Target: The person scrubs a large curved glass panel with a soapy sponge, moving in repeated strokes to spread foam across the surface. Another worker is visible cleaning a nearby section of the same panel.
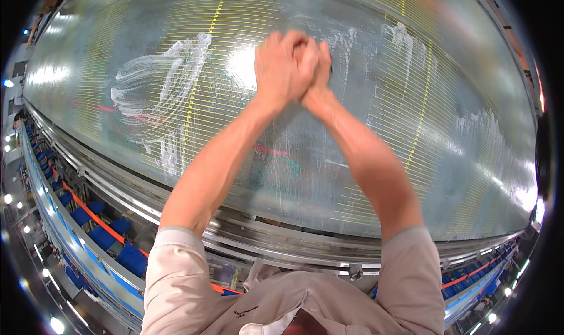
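Both arms stretch forward over a large grey-green, shiny sheet (pixel 305 176) printed with yellow ruled lines. My left hand (pixel 280 69) and my right hand (pixel 318 70) are pressed together near the sheet's far middle, fingers curled. Whatever they may hold is hidden beneath them; a small dark edge shows at the right hand's outer side. White foamy smears (pixel 176 70) streak the sheet left of my hands. More white streaks (pixel 402 38) lie to the right, and faint red and green marks show nearer my body.
A metal rail (pixel 235 229) borders the sheet's near edge, close to my body. Below it at left are blue parts (pixel 130 258) and an orange strip (pixel 88 208). Similar blue parts appear at lower right. Bright lamp reflections glare off the sheet.
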A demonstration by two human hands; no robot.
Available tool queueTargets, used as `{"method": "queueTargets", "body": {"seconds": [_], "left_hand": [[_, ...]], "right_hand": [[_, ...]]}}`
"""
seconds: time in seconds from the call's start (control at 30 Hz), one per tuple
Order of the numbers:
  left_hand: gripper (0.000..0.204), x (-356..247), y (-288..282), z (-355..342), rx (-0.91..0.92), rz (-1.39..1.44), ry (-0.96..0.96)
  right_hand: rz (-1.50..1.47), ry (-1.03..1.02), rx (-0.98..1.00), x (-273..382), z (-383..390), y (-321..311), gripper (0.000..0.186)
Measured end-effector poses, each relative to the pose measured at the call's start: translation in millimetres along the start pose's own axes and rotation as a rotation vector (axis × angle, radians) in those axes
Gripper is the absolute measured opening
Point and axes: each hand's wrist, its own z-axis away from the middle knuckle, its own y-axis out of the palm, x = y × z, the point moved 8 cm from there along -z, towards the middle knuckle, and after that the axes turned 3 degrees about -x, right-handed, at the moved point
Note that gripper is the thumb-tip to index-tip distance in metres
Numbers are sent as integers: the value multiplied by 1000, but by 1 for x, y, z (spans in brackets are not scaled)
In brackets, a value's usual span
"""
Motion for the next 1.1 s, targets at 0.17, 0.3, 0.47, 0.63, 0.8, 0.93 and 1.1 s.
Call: {"method": "queueTargets", "body": {"seconds": [0.17,0.3,0.47,0.63,0.8,0.93,1.1], "left_hand": [[38,8,6,-44,22,-34,-27],[32,-13,-6,4,-14,-39,2],[21,-64,-26,153,-31,17,80],[28,-108,-50,279,85,47,23],[32,-123,-59,306,161,44,31],[31,-119,-45,271,140,36,70],[28,-90,-3,171,86,67,87]], "right_hand": [[5,10,88,-2,-40,-9,12],[-497,98,-206,5,13,-44,12],[-220,39,-53,27,179,-50,12],[-1095,465,43,46,309,-84,39],[-252,-22,-26,81,339,-140,55],[-1033,351,-45,40,320,-107,15],[-426,150,-161,-3,215,-92,14]]}}
